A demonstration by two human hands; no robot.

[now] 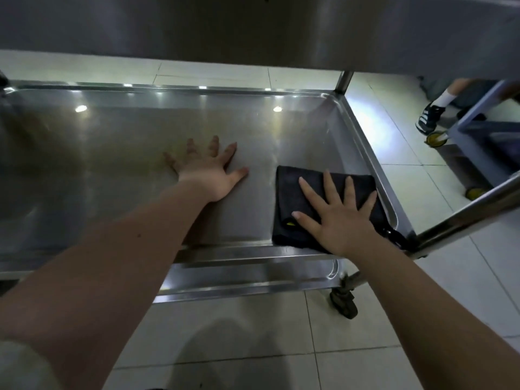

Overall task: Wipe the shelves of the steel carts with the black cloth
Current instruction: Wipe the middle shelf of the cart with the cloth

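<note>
While only the head view is supplied, it shows both hands on the middle shelf [112, 142] of a steel cart [345, 80].

Right hand [340, 218]: fingers straight and spread wide, pressing flat on the folded black cloth [292, 192] and pinching nothing. The cloth lies under those fingers, its far edge just past the fingertips. Its right edge sits just beside the shelf's raised rim [374, 170], off the little finger.

Left hand [206, 170]: fingers likewise splayed flat on bare steel, apart from the cloth, thumb toward it.

Likely faults:
- The unpinched cloth may slide out from beneath the palm.
- Its fold may bunch against the rim, leaving the corner unwiped.
- The caster [344, 301] may let the cart roll under pressure.
</note>
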